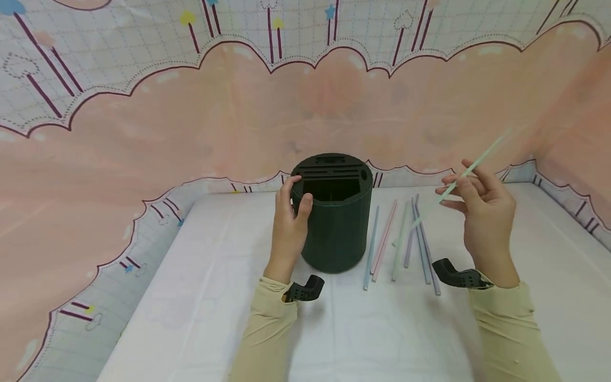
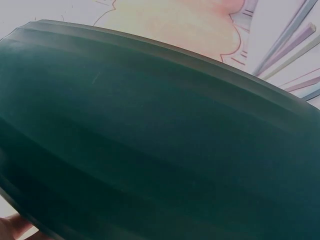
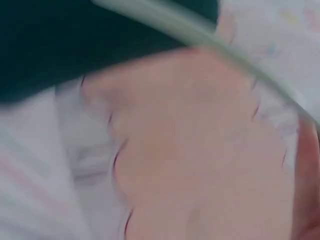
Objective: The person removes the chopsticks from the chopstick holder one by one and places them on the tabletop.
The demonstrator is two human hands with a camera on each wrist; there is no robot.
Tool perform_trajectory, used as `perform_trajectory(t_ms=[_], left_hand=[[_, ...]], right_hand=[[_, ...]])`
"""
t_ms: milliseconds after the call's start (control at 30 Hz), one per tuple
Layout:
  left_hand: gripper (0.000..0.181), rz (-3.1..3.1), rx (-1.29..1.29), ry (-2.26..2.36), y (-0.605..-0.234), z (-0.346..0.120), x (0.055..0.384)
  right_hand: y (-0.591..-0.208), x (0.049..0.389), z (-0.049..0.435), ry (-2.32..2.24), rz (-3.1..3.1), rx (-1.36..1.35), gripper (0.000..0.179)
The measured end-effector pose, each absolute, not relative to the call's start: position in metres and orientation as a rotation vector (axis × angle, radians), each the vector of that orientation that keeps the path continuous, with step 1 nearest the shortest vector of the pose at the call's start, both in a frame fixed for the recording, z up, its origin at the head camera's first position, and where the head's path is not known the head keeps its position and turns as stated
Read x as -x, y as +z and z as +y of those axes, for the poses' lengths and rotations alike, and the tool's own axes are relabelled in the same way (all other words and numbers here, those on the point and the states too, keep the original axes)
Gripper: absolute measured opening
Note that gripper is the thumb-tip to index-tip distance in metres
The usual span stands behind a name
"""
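A dark green, round holder point(image 1: 334, 239) with slots and a square opening in its top stands upright on the table. My left hand point(image 1: 290, 228) grips its upper left edge, thumb over the front rim. In the left wrist view the holder's smooth wall point(image 2: 160, 135) fills most of the picture, with a bit of finger point(image 2: 17, 226) at the lower left. To the right, my right hand point(image 1: 489, 217) pinches a pale green drinking straw point(image 1: 484, 157) aslant in the air, apart from the holder. The right wrist view shows this straw point(image 3: 235, 57) blurred across the holder.
Several straws lie on the white table point(image 1: 215, 318) just right of the holder: a blue one point(image 1: 371, 252), pink ones point(image 1: 384, 241), a green one point(image 1: 400, 241) and purple-blue ones point(image 1: 424, 249). A patterned peach cloth point(image 1: 238, 122) hangs behind and around the table.
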State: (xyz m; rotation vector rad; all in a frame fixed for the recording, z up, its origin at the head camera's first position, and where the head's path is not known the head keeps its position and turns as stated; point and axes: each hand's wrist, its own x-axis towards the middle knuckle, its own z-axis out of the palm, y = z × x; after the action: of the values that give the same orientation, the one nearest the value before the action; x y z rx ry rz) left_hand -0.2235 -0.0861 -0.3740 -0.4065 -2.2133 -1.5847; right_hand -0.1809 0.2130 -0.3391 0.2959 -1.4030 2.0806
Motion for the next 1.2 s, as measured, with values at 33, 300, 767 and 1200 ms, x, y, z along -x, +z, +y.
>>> perform_trajectory(t_ms=[33, 300, 767, 1200], left_hand=[[0.058, -2.215, 0.404, -1.585, -0.374, -0.086, 0.223], [0.057, -2.222, 0.406, -1.601, -0.376, -0.086, 0.220], [0.054, -2.220, 0.383, -1.621, -0.377, -0.092, 0.218], [0.049, -2.217, 0.385, -1.618, -0.382, -0.097, 0.218]], right_hand=[[-0.344, 0.182, 0.220, 2.048, -1.541, -0.247, 0.040], [-0.377, 0.189, 0.256, 1.525, -2.471, 0.002, 0.051], [-0.420, 0.199, 0.270, 1.460, -2.935, 0.087, 0.064], [-0.437, 0.212, 0.257, 1.274, -3.048, 0.176, 0.071]])
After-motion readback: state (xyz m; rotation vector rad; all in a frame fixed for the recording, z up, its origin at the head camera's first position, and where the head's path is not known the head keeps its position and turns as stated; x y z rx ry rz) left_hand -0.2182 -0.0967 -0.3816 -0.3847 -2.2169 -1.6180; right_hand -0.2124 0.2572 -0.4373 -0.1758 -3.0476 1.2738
